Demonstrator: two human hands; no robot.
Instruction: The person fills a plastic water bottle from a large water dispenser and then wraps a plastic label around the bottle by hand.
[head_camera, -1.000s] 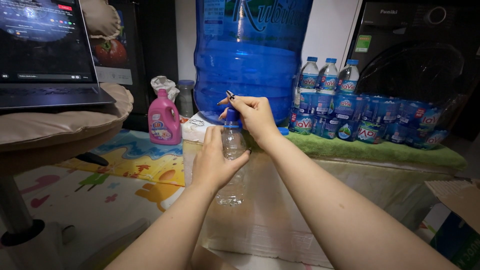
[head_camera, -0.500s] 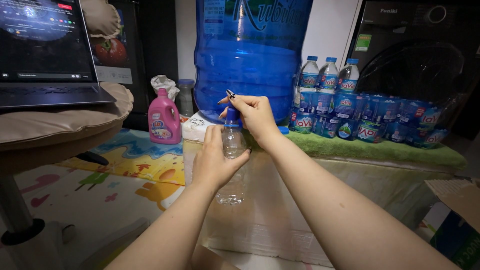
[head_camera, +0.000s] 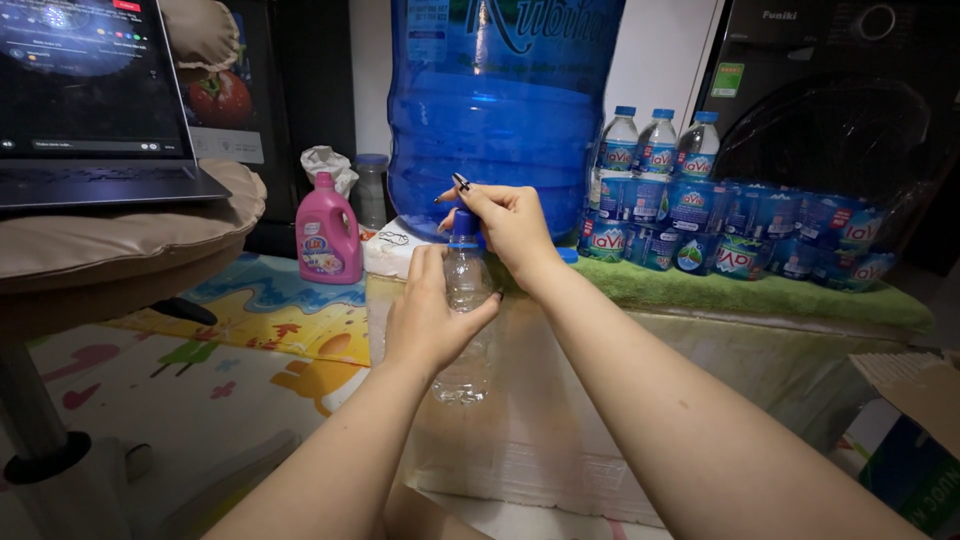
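Clear bottle (head_camera: 462, 320) upright, wrapped mid-body by left hand (head_camera: 428, 318); right hand (head_camera: 512, 228) directly above, fingers pinching blue cap (head_camera: 464, 225) on its vertical axis

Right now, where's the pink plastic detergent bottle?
In the head view, the pink plastic detergent bottle stands left of centre on the colourful play mat, left of the large blue water jug and the left hand.

Lit laptop screen (head_camera: 85, 75) left; bottle packs (head_camera: 740, 235) right
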